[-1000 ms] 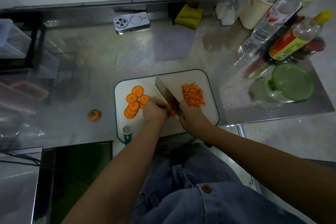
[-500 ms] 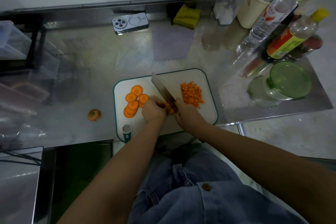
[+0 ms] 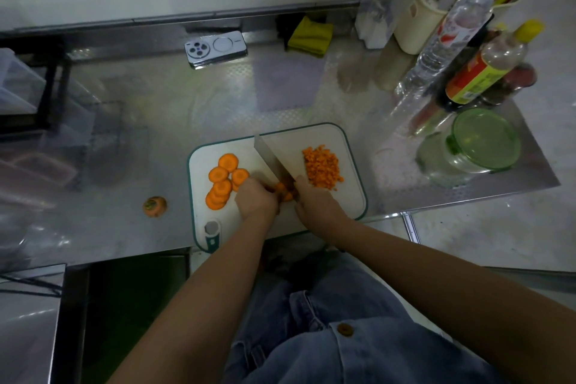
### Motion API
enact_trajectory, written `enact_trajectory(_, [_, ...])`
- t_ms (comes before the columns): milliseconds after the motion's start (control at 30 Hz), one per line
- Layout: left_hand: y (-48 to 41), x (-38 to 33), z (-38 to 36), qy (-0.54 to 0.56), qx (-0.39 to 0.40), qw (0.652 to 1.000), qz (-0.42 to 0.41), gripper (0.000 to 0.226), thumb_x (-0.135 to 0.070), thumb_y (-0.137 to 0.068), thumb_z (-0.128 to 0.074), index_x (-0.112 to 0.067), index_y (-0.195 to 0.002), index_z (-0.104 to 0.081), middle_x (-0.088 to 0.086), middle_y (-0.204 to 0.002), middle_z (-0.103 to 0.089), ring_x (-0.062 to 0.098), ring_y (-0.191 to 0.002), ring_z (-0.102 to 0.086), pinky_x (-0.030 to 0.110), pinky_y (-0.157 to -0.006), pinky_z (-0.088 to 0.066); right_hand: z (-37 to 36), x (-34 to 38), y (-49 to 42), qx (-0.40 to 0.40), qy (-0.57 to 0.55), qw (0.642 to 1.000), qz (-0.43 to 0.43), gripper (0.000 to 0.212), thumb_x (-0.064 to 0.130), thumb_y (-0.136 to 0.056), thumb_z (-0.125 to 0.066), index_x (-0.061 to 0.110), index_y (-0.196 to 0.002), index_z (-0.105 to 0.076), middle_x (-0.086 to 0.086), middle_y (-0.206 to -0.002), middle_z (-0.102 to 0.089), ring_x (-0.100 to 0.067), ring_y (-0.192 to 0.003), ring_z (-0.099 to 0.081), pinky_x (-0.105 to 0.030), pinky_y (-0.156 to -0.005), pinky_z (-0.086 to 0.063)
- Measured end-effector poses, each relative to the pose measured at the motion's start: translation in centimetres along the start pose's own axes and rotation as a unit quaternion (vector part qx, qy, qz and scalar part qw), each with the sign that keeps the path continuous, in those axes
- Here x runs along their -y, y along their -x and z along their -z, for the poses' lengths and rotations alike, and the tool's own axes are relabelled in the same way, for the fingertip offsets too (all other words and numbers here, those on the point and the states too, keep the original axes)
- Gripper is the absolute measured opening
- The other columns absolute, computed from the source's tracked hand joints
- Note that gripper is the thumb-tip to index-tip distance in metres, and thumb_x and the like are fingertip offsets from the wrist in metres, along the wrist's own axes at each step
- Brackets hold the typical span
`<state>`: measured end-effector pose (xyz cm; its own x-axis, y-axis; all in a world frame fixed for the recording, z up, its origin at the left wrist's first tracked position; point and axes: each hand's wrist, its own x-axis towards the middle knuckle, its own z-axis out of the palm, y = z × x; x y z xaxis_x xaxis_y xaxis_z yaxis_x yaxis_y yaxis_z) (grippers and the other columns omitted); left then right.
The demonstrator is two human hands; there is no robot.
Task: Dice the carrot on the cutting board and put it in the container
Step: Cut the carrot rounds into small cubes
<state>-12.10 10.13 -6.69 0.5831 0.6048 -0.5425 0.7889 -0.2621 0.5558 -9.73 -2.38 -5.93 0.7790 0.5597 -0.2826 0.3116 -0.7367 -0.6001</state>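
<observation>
Several carrot pieces [image 3: 285, 192] lie against left hand [image 3: 257, 199] fingers [image 3: 270, 188], beside knife [image 3: 274, 159].

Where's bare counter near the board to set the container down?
Widest bare patch: counter between the phone and the far edge of the cutting board. Smaller: left, between board and carrot end. Crowded: far right, bottles and the green-lidded container; the board's near half, where the left hand holds carrot pieces and the right hand grips the knife.

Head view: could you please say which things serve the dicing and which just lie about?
In use: white green-rimmed cutting board, steel cleaver, orange carrot slices, diced carrot pile, green-lidded glass container.
Lying about: silver phone, yellow cloth, carrot stub.
</observation>
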Motion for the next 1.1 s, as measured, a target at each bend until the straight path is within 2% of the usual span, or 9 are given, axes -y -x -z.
enact_trajectory(67, [0.0, 0.0, 0.2, 0.005, 0.005, 1.0, 0.001, 0.027, -0.033, -0.076, -0.076, -0.006, -0.071, -0.072, 0.009, -0.069, -0.07, 0.022, -0.07, -0.066, 0.03, -0.063, -0.053, 0.0, -0.4, -0.5, -0.017, -0.018, 1.0, 0.004, 0.034, 0.004, -0.087, -0.048, 0.001, -0.121, -0.044, -0.021, -0.084, -0.06, -0.038, -0.077, -0.059, -0.041, -0.059, -0.043])
enact_trajectory(133, [0.0, -0.1, 0.4, 0.008, 0.004, 1.0, 0.005, 0.026, -0.035, -0.076, -0.076, -0.009, -0.076, -0.074, 0.008, -0.075, -0.07, 0.021, -0.076, -0.066, 0.028, -0.063, -0.048, 0.1, -0.8, -0.5, -0.034, -0.024, 0.999, -0.004, 0.039, 0.004, -0.089, -0.048, -0.002, -0.127, -0.042, -0.02, -0.082, -0.061, -0.036, -0.074, -0.058, -0.034, -0.056, -0.034])
enact_trajectory(200, [0.0, 0.1, 0.4, 0.013, 0.004, 1.0, 0.01, 0.023, -0.035, -0.076, -0.076, -0.012, -0.077, -0.075, 0.008, -0.079, -0.072, 0.022, -0.08, -0.067, 0.031, -0.069, -0.052, 0.3, -1.0, -0.3, -0.051, -0.029, 0.998, -0.008, 0.038, 0.004, -0.09, -0.049, -0.005, -0.126, -0.043, -0.02, -0.081, -0.061, -0.033, -0.072, -0.056, -0.03, -0.057, -0.028])
enact_trajectory(333, [0.0, 0.2, 0.6, 0.027, 0.008, 0.999, 0.027, 0.029, -0.027, -0.077, -0.077, -0.015, -0.056, -0.061, 0.004, -0.062, -0.065, 0.02, -0.07, -0.063, 0.033, -0.074, -0.054, 1.3, -0.6, -0.4, -0.071, -0.027, 0.997, 0.024, 0.032, 0.004, -0.089, -0.049, -0.002, -0.121, -0.047, -0.017, -0.076, -0.059, -0.026, -0.062, -0.05, -0.03, -0.055, -0.028])
enact_trajectory(567, [-0.1, 0.3, 0.3, 0.067, 0.01, 0.997, 0.042, 0.023, -0.024, -0.078, -0.076, -0.011, -0.063, -0.064, 0.002, -0.058, -0.064, 0.018, -0.062, -0.065, 0.033, -0.071, -0.055, 1.4, 0.1, 0.1, -0.021, 0.006, 0.999, 0.048, 0.021, 0.006, -0.088, -0.05, 0.002, -0.109, -0.048, -0.019, -0.079, -0.061, -0.036, -0.072, -0.058, -0.031, -0.056, -0.029])
enact_trajectory(667, [-0.2, 0.4, 0.2, 0.072, 0.01, 0.996, 0.043, 0.024, -0.023, -0.078, -0.076, -0.011, -0.061, -0.064, 0.003, -0.057, -0.064, 0.016, -0.057, -0.063, 0.029, -0.064, -0.053, 1.1, 0.0, 0.8, -0.012, 0.005, 0.999, 0.038, 0.026, 0.007, -0.088, -0.05, 0.002, -0.114, -0.047, -0.017, -0.084, -0.059, -0.034, -0.075, -0.056, -0.03, -0.059, -0.03])
enact_trajectory(800, [-0.3, 0.5, 0.3, 0.07, 0.013, 0.996, 0.047, 0.019, -0.019, -0.076, -0.076, -0.007, -0.064, -0.069, 0.006, -0.057, -0.067, 0.018, -0.056, -0.065, 0.034, -0.066, -0.058, 0.8, -0.2, 1.7, 0.015, 0.027, 0.999, 0.008, 0.031, 0.008, -0.089, -0.049, 0.006, -0.119, -0.041, -0.009, -0.084, -0.05, -0.029, -0.075, -0.05, -0.033, -0.061, -0.037])
enact_trajectory(933, [-0.2, 0.2, 0.4, 0.055, 0.013, 0.998, 0.042, 0.023, -0.017, -0.077, -0.075, -0.01, -0.058, -0.064, 0.007, -0.06, -0.067, 0.023, -0.064, -0.067, 0.037, -0.07, -0.058, 0.3, 0.0, 1.1, 0.011, 0.025, 1.0, 0.007, 0.046, 0.007, -0.089, -0.049, 0.007, -0.133, -0.036, -0.019, -0.095, -0.059, -0.033, -0.081, -0.055, -0.033, -0.063, -0.037])
enact_trajectory(1100, [0.1, -0.1, 0.7, 0.057, 0.019, 0.997, 0.047, 0.016, -0.013, -0.076, -0.074, -0.008, -0.064, -0.065, 0.005, -0.059, -0.064, 0.017, -0.054, -0.062, 0.03, -0.06, -0.056, -0.6, 0.2, -0.1, -0.025, -0.012, 0.999, 0.019, 0.044, 0.005, -0.087, -0.051, 0.003, -0.13, -0.042, -0.021, -0.103, -0.06, -0.037, -0.089, -0.058, -0.033, -0.065, -0.038])
